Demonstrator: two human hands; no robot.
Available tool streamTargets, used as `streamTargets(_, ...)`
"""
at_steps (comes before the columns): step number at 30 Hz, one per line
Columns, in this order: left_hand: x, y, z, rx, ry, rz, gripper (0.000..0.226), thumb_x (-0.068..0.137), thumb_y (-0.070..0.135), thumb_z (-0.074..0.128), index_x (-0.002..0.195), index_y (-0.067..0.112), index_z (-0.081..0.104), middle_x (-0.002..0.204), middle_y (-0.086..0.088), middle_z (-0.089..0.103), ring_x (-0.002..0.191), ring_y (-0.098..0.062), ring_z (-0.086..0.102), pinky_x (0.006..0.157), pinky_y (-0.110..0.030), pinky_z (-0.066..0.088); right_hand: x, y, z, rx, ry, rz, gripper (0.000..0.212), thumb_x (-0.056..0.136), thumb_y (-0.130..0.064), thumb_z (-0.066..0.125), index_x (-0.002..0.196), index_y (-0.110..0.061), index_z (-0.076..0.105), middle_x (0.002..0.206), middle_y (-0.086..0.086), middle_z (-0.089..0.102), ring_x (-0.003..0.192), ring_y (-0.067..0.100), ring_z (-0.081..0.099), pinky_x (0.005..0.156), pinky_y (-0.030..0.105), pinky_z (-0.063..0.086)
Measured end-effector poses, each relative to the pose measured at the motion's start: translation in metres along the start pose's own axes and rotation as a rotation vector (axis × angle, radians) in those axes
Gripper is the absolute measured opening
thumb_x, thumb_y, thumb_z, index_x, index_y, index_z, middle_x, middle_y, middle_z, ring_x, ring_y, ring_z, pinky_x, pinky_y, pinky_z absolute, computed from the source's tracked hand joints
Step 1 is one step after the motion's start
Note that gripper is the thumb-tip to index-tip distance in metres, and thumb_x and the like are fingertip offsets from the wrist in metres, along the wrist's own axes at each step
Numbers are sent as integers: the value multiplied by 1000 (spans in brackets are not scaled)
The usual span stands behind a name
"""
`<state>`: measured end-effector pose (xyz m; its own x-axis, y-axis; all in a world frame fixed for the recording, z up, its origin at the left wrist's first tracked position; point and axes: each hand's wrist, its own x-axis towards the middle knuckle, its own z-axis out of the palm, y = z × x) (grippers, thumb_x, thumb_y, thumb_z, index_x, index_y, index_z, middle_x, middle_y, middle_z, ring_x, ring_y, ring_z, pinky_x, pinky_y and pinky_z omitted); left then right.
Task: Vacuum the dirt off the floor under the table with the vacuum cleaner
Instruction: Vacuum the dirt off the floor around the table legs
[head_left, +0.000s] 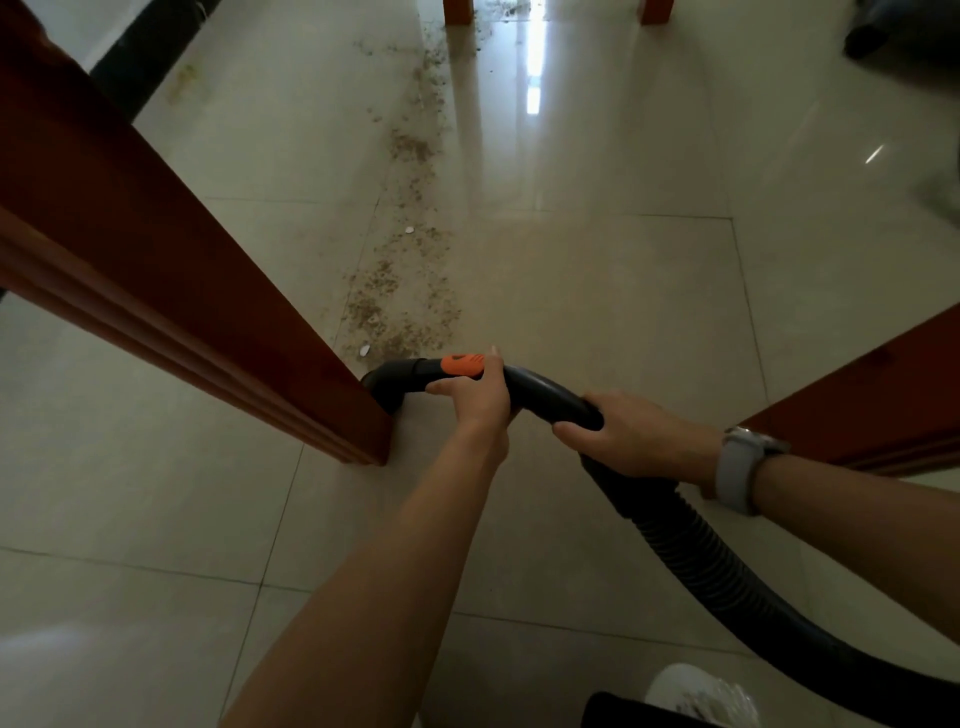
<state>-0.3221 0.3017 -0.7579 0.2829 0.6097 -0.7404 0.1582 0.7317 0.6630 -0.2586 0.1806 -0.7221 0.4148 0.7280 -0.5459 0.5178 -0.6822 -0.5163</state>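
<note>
**Under the table, both hands on the vacuum**

Past the hands, brown dirt (410, 291) lies on the floor (597, 291). Right hand (631, 434) wraps the black hose (691, 545). Left hand (480, 392) squeezes the vacuum handle (540, 387) behind the orange button (462, 364).

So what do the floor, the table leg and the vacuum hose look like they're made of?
Floor: glossy glazed tile, judging by grout lines and reflections. Table leg: reddish varnished wood, probably. Vacuum hose: black ribbed flexible plastic, it seems.
</note>
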Motion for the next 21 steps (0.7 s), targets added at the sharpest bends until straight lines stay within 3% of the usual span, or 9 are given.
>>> streamTargets(9,-4,-19,13,60,-49,7,97,97,29,52,143,16,-32,145,-16,39,121,-31,52,99,-43,47,-15,21,0,14,-12,10,31,97,-42,45,111,-15,53,73,-5,53,60,5,50,50,16,35)
streamTargets(18,13,-9,-2,137,55,75,93,97,33,50,146,14,-26,150,-16,32,127,-33,46,103,-46,43,5,2,11,-23,8,-33,36,97,-40,45,118,-12,51,88,2,55,75,17,52,56,22,39)
streamTargets(21,8,-12,2,141,38,65,93,96,33,51,146,16,-26,150,-16,33,126,-33,47,102,-46,44,-1,9,13,-31,3,-22,34,97,-43,43,113,-13,51,83,2,56,68,14,53,55,21,41)
